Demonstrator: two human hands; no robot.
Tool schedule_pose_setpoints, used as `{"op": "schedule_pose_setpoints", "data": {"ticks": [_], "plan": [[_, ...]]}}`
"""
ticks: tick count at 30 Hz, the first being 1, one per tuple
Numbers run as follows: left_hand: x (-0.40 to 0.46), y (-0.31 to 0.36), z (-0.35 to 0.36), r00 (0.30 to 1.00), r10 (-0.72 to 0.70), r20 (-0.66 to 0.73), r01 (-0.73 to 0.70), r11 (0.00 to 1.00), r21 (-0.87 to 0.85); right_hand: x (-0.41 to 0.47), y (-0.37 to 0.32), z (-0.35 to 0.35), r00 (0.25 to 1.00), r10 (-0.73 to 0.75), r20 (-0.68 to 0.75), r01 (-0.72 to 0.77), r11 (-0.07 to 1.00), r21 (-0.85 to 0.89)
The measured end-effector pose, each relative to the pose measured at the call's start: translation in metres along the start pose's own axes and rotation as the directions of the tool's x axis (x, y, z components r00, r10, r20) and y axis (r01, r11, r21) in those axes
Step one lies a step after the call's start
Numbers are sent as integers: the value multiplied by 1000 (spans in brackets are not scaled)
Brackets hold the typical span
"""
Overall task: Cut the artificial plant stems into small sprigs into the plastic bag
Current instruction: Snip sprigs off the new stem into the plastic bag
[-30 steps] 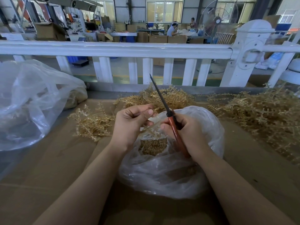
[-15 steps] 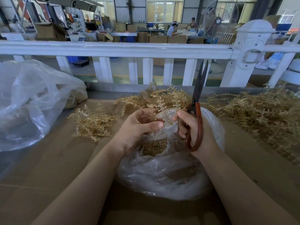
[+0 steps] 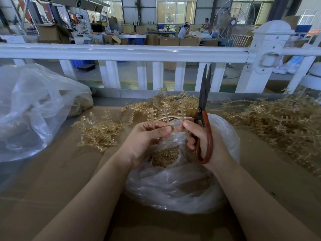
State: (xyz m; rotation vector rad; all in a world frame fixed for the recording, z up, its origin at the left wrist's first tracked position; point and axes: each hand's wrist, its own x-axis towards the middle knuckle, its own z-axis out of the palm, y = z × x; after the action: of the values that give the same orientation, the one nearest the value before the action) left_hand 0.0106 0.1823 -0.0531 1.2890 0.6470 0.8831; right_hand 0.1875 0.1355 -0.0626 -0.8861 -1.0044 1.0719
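Observation:
A tan artificial plant stem [image 3: 165, 115] with several short side sprigs is held over the clear plastic bag [image 3: 175, 185]. My left hand [image 3: 147, 141] pinches its left end, and the fingertips of my right hand [image 3: 201, 138] pinch its right end. That same right hand grips red-handled scissors [image 3: 204, 115] by the loops, blades pointing straight up and nearly closed. Cut tan sprigs [image 3: 165, 154] lie inside the bag's open mouth below my hands.
Heaps of uncut tan stems lie at the left [image 3: 99, 133], behind the bag [image 3: 166, 103] and at the right [image 3: 278, 122] on the cardboard-covered table [image 3: 69, 171]. A large clear bag [image 3: 29, 110] sits at the far left. A white railing [image 3: 121, 52] borders the far edge.
The scissors have swung from tilted left to upright in my right hand. Both hands have lifted a stem with side sprigs above the bag's mouth.

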Motion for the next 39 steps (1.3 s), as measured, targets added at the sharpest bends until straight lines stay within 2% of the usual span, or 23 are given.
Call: {"op": "schedule_pose_setpoints", "data": {"ticks": [7, 12, 17, 20, 23, 27, 32, 39], "plan": [[2, -2, 0, 996, 76, -52, -78, 996, -34, -1, 5, 1, 993, -53, -108, 32, 981, -190], [3, -1, -2, 983, 135, -123, -148, 984, -103, -4, 3, 3, 982, -122, -142, 86, 967, -238], [5, 0, -4, 962, 180, -206, -213, 965, -154, -2, 9, 1, 966, -216, -146, 86, 794, -602], [5, -1, -5, 957, 211, -198, -240, 961, -140, -2, 13, 0, 974, -213, -74, 92, 676, -731], [5, 0, -5, 956, 238, -173, -262, 956, -130, -3, 16, 0, 968, -250, 3, 134, 508, -851], [6, 0, -5, 952, 252, -173, -279, 949, -148, -2, 18, 2, 944, -326, 54, 177, 360, -916], [7, 0, -4, 953, 241, -184, -271, 949, -163, -2, 18, 1, 931, -360, 65, 170, 271, -947], [6, 0, -2, 950, 237, -203, -272, 947, -170, -2, 18, 2, 924, -376, 62, 164, 244, -956]]}}
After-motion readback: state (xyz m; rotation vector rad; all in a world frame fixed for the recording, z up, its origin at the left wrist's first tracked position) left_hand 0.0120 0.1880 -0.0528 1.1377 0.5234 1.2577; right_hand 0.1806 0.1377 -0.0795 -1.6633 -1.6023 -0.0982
